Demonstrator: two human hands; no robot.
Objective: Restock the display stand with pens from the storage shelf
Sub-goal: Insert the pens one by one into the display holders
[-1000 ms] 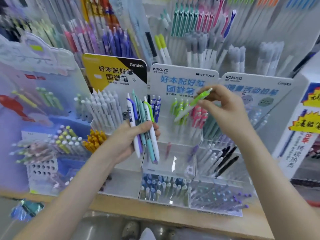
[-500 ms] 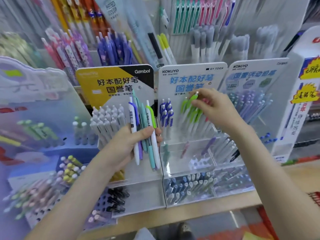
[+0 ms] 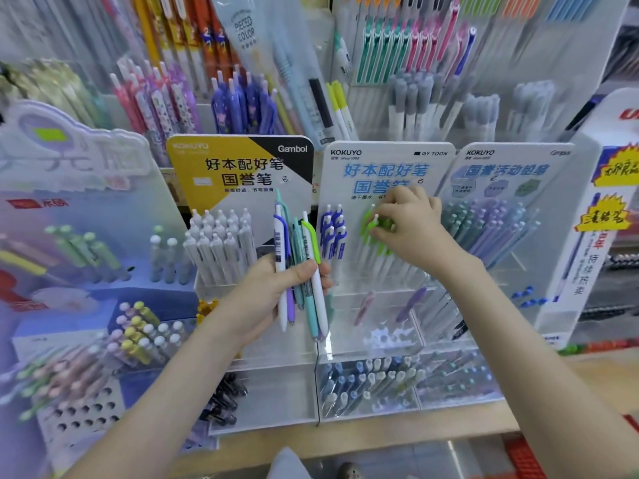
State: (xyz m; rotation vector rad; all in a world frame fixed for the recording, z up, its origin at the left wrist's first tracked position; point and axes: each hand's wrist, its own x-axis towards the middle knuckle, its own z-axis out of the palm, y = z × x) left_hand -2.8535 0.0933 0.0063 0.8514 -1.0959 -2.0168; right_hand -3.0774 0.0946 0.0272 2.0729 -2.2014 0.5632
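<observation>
Right hand (image 3: 409, 233) pinching green pen (image 3: 374, 223), left hand (image 3: 259, 295) gripping pen bundle (image 3: 280, 236)

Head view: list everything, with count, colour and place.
Gambol stand: one, yellow-black card, centre-left.
White pens: many, white, in Gambol stand.
GY TOON stand: one, white card, centre.
Blue pens: several, blue clips, GY TOON stand's left.
Green pens: several, green clips, beside Blue pens.
Campus stand: one, pastel pens, right.
Wall pens: many, mixed, behind.
Held pens: several, mixed, in Left hand.
Left hand: grips Held pens.
Right hand: fingers pinch a green pen.
</observation>
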